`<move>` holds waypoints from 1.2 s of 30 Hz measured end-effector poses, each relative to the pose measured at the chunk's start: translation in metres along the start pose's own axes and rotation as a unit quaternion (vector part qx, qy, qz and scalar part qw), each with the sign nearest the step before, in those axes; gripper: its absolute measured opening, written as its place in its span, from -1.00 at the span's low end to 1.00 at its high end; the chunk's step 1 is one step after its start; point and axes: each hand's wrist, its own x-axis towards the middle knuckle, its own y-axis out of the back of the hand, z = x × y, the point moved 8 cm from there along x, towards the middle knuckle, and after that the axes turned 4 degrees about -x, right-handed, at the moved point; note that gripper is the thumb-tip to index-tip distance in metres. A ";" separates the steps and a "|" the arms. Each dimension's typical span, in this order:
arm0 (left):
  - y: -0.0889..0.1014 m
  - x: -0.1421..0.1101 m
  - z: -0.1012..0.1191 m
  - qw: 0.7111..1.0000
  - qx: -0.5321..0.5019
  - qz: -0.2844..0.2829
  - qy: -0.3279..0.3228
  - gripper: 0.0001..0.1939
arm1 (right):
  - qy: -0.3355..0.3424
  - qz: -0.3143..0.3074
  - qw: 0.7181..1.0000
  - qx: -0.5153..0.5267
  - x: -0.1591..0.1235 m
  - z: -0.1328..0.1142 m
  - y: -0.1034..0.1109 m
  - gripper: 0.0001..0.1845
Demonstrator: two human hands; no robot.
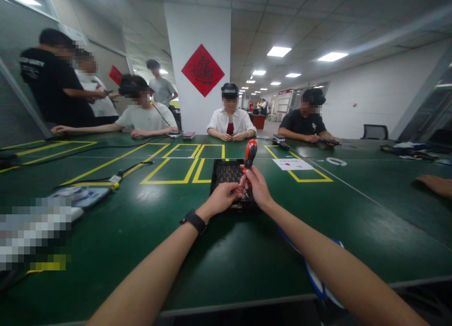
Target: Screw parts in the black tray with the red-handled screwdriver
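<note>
A red-and-black screwdriver (251,152) stands nearly upright, handle up, over a black tray-like case (229,169) on the green table. My right hand (258,187) has its fingers closed round the lower part of the screwdriver, below the handle. Close beside the shaft, my left hand (226,196) is closed in a pinch over the near part of the case. What sits between its fingertips is too small to make out. A grid of dark cells shows inside the case; its near end is partly hidden by both hands.
Yellow tape rectangles (165,181) mark the green table (141,241). A white paper sheet (293,164) and a white ring (336,161) lie to the right. Cables (136,168) and a bag (83,194) lie left. Several people sit or stand across the table; another person's hand (434,184) rests far right.
</note>
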 end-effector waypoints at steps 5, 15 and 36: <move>0.000 0.001 -0.006 0.999 -0.021 0.022 0.014 -0.84 | 0.014 0.016 1.000 -0.005 -0.002 -0.004 0.000 -0.71; 0.008 0.002 -0.010 0.997 0.005 0.067 0.032 -0.72 | 0.032 0.017 0.999 0.000 -0.006 -0.014 -0.007 -0.74; 0.003 0.001 -0.005 0.997 -0.050 0.042 0.029 -0.75 | 0.021 0.023 0.999 0.021 -0.002 -0.014 -0.001 -0.65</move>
